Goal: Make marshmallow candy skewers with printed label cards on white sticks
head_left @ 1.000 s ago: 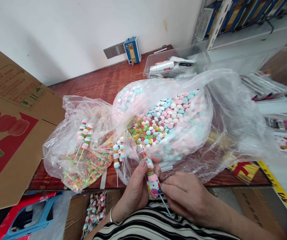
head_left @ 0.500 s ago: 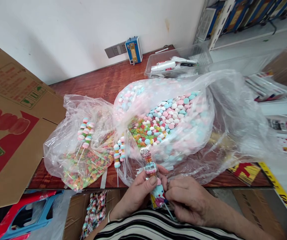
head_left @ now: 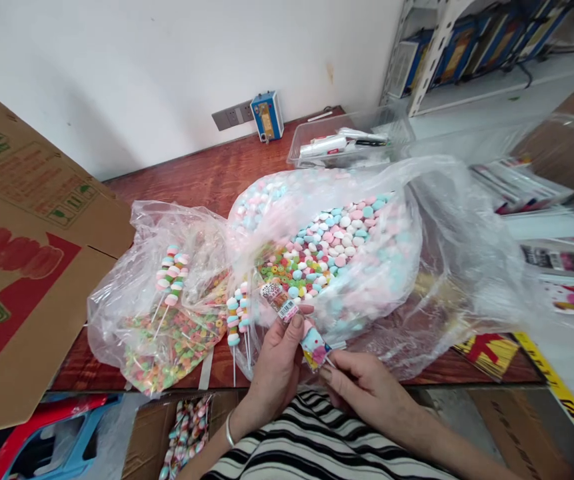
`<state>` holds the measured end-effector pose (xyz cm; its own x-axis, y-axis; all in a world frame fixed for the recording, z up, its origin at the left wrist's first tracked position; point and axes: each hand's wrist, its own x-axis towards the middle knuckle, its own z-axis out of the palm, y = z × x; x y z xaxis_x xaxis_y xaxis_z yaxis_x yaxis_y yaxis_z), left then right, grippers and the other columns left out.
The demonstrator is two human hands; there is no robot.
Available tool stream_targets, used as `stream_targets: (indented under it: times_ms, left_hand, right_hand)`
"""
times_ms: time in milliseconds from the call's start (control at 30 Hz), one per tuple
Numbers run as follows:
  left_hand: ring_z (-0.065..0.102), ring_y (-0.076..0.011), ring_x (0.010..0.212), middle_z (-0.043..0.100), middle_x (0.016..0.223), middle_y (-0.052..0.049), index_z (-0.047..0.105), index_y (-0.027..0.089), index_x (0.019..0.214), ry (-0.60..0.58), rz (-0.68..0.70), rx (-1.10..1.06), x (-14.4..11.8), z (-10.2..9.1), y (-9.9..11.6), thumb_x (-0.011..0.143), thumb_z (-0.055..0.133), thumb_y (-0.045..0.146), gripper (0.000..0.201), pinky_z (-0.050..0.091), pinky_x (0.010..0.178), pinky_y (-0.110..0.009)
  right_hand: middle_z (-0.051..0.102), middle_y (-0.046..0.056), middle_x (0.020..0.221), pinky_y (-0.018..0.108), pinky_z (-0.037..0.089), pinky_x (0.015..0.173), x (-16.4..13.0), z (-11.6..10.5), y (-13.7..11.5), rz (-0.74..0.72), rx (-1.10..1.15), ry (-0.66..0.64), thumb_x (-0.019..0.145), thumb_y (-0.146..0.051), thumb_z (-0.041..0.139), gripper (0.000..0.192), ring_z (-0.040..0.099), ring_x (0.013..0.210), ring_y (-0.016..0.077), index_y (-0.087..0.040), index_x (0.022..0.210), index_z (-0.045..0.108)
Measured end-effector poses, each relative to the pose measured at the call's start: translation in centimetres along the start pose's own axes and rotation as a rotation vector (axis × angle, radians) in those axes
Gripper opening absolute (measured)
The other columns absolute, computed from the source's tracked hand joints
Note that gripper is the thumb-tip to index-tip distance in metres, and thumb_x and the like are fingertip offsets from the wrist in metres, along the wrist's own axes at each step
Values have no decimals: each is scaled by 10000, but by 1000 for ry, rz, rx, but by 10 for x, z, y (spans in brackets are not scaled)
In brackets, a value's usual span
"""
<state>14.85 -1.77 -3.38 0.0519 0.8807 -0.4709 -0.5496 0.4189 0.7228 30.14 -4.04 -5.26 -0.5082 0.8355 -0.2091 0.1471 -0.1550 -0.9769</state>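
Note:
In a printed clear wrapper with a barcode label, a candy stick lies slantwise between my hands, its top tipped to the left. My left hand is closed around its middle, thumb on top. The fingers of my right hand pinch its lower end, where the white stick comes out of the wrapper. Just beyond is a large clear bag of pastel button candies with small ring candies mixed in. Several unwrapped candy skewers rest on the near left edge of that bag.
At left, another bag holds ring candies, with two candy skewers on it. A cardboard box stands far left. Behind are a plastic tray and a blue device. Wrapped candies fill a box below the table edge.
The wrapped candy stick has tilted from nearly upright to leaning left. My right hand has moved from beside the wrapper to its lower end, gripping there. The camera view has shifted slightly.

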Motion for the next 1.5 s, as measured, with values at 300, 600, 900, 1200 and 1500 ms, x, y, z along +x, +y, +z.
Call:
stream_targets:
  times_ms: [300,600,900,1200,1500]
  left_hand:
    - [624,-160,858,692,1061,-92,631,179,1136,-187,55,-20,15,17,6,839,671,320,331,462,701,-249]
    - [651,-178,857,704,905,-74,674,139,945,-27,73,-124,38,15,2,816,699,321,224,496,818,-303]
    - [644,-182,858,704,939,-75,699,168,920,-40,19,-235,50,7,-17,835,664,320,177,516,783,-305]
    - [642,-156,761,714,896,-61,661,150,971,-56,0,-258,42,14,-22,838,667,350,240,515,763,-302]
    - [642,-144,780,699,872,-48,641,152,947,-60,60,-263,47,15,-14,848,663,341,214,506,775,-284]
  right_hand:
    - [326,-88,498,221,207,424,27,0,-5,-44,245,239,947,-583,402,443,278,432,92,-200,778,544]
    - [664,7,819,237,483,632,24,2,3,-200,-165,494,955,-329,485,161,630,707,154,-204,1006,572]
    - [706,123,1157,303,565,841,25,5,14,-349,-503,529,939,-206,453,378,706,944,205,-143,1295,563]
    - [706,169,1177,375,589,842,27,2,16,-234,-574,462,949,-249,416,471,718,995,265,-87,1379,518]
    - [637,136,1310,320,573,867,23,2,19,-377,-579,451,957,-210,428,477,704,1030,220,-168,1431,455]
